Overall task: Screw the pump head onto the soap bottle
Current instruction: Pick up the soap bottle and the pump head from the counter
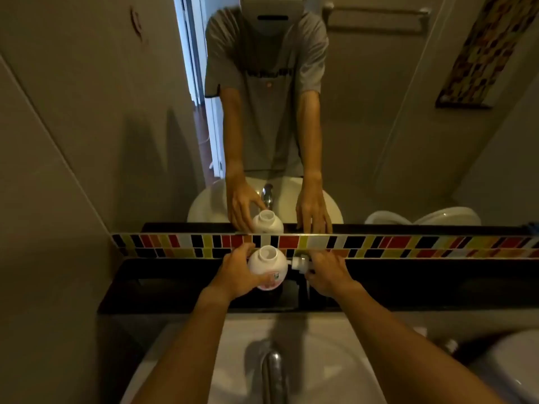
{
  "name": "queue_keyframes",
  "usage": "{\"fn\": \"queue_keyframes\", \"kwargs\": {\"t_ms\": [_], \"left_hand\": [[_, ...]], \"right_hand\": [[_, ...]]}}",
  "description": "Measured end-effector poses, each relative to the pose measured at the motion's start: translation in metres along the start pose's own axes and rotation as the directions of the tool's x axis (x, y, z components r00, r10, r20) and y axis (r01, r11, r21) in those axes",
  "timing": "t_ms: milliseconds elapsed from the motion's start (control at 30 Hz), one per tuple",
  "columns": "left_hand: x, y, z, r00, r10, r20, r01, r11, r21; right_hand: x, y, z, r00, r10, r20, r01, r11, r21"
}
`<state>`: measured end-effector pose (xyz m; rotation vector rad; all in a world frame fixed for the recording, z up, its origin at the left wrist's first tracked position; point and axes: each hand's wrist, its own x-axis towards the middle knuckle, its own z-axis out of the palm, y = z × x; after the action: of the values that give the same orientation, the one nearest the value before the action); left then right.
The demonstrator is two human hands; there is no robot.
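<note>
Head view: hands grip soap bottle, pump head.

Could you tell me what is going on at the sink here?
A person stands at a bathroom mirror. The left hand grips an open white soap bottle on the dark ledge, above the sink. The right hand holds the pump head beside it, not yet on the neck.

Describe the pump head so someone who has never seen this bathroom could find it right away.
Start at the strip of coloured tiles under the mirror and drop to the dark ledge below it. There the left hand holds an open white soap bottle. The pump head is the small white and silver piece just right of the bottle, at the fingertips of the right hand, not yet on the bottle's neck.
</note>
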<state>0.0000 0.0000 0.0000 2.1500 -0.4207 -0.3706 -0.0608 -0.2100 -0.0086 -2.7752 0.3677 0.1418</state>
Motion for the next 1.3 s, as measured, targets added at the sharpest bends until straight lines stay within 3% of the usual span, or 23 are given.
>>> {"fn": "queue_keyframes", "kwargs": {"t_ms": [167,300,567,667,933,1133,1300], "left_hand": [[0.01,-0.007,0.017,1.0,0.016,0.002,-0.016,0.998,-0.069],[0.002,-0.011,0.024,0.998,0.034,-0.055,-0.041,0.991,-0.131],[-0.015,-0.001,-0.004,0.984,0.02,-0.176,-0.044,0.99,-0.131],[-0.027,0.019,-0.025,0.982,0.071,-0.176,-0.083,0.995,-0.062],[-0.065,0.073,-0.064,0.922,0.183,-0.342,-0.119,0.973,0.2],[-0.097,0.104,-0.075,0.883,0.252,-0.397,-0.071,0.906,0.418],[-0.114,0.124,-0.072,0.878,0.298,-0.375,-0.11,0.887,0.448]], "right_hand": [[0.006,-0.001,0.015,0.996,0.084,0.028,-0.084,0.996,-0.007],[0.001,0.003,0.025,0.997,0.048,-0.052,-0.051,0.997,-0.061],[-0.015,0.002,-0.001,0.998,0.022,-0.054,-0.025,0.999,-0.042],[-0.026,-0.002,-0.03,0.998,-0.003,-0.07,0.001,0.999,-0.033],[-0.069,-0.015,-0.111,0.974,-0.132,-0.185,0.156,0.98,0.123],[-0.104,-0.029,-0.149,0.951,-0.212,-0.226,0.24,0.965,0.108],[-0.124,-0.046,-0.162,0.94,-0.263,-0.219,0.284,0.956,0.071]]}}
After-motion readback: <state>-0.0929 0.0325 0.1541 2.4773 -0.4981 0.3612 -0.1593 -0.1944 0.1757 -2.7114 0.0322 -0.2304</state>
